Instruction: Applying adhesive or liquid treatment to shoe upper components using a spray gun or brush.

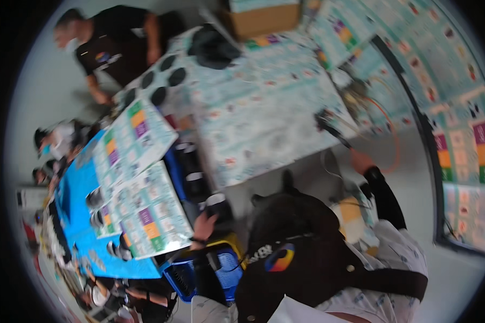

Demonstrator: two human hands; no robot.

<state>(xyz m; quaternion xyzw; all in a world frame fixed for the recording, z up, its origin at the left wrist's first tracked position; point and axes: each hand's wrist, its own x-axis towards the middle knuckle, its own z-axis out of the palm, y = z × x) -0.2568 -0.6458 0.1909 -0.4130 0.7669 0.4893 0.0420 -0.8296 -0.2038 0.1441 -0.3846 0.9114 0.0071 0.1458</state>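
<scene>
The slim dark rod-like tool (333,131) sits over the right edge of the pale table covered in printed sheets (264,118), and its long axis slants from the lower right up to the upper left, the far tip out over the table. The right hand (361,160) comes at it from below and to the right, at the end of a black sleeve, and is by far the nearer hand. Its fingers look wrapped round the lower end of the tool, though blur smears the grip. The tool itself reads as thin, black and stiff, with a thicker dark head at its upper end. An orange loop of cable (392,134) curves just beside it.

Across on the other side, the left hand (205,223) is well apart from the tool. It is up against a small black-and-white object (217,206), fingers bent toward it, but whether they clamp it cannot be told. Below that hand stands a blue plastic basket (184,280), and to its left stiff printed cards with coloured squares (145,210) lie on a blue surface (75,199). At the far end of the table a person in a black shirt (118,46) leans in.
</scene>
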